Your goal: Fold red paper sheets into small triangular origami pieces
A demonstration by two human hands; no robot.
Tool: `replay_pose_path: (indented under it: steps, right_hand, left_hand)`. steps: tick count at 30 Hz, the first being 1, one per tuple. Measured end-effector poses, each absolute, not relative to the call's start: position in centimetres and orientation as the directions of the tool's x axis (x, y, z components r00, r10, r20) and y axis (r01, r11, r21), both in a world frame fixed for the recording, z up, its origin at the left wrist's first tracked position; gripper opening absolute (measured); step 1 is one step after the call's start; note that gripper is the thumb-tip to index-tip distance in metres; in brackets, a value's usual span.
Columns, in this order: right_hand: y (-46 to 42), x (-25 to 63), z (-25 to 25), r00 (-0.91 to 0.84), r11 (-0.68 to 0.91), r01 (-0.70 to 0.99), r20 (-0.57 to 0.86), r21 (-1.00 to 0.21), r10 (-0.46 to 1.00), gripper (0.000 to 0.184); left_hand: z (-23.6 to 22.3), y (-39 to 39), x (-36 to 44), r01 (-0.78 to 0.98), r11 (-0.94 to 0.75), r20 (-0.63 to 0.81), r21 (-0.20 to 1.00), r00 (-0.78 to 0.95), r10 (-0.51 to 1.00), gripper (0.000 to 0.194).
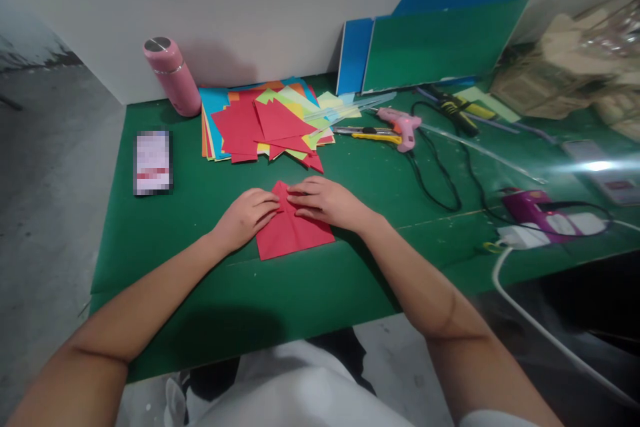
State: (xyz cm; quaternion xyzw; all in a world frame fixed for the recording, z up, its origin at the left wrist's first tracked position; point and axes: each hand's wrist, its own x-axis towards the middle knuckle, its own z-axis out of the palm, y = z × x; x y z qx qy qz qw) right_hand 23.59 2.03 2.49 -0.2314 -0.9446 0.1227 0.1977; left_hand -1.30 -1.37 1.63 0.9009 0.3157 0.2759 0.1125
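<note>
A folded red paper [290, 233] lies on the green table [200, 267] in front of me. My left hand [246, 215] rests on its upper left part, fingers curled and pressing the fold down. My right hand [327, 201] lies over the upper right part, fingers flat and together, pushing on the paper. The fingertips of both hands meet near the paper's top point.
A pile of coloured paper sheets [265, 123] lies behind the hands. A pink bottle [173, 75] stands at the back left, a phone [153, 162] left. A pink glue gun [403, 127], a yellow cutter [373, 135], cables and a purple glue gun [533, 208] lie right. Blue and green boards [435, 47] lean on the wall.
</note>
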Motion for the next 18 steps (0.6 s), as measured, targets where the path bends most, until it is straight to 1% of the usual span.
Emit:
replay_pose_path:
  steps: [4, 10, 18]
  right_hand:
    - [2.06, 23.63, 2.44, -0.813, 0.859, 0.395, 0.311, -0.326, 0.492, 0.027]
    - [2.05, 23.60, 2.50, -0.820, 0.872, 0.384, 0.321, -0.305, 0.474, 0.029]
    - [1.87, 23.63, 2.86, -0.819, 0.863, 0.392, 0.305, -0.319, 0.485, 0.028]
  left_hand:
    - [1.56, -1.24, -1.30, 0.490, -0.783, 0.393, 0.383, 0.681, 0.618, 0.024]
    - [1.71, -1.20, -1.10, 0.443, -0.825, 0.409, 0.351, 0.720, 0.561, 0.028]
    - [1.62, -1.45, -0.90, 0.468, -0.820, 0.363, 0.329, 0.740, 0.567, 0.032]
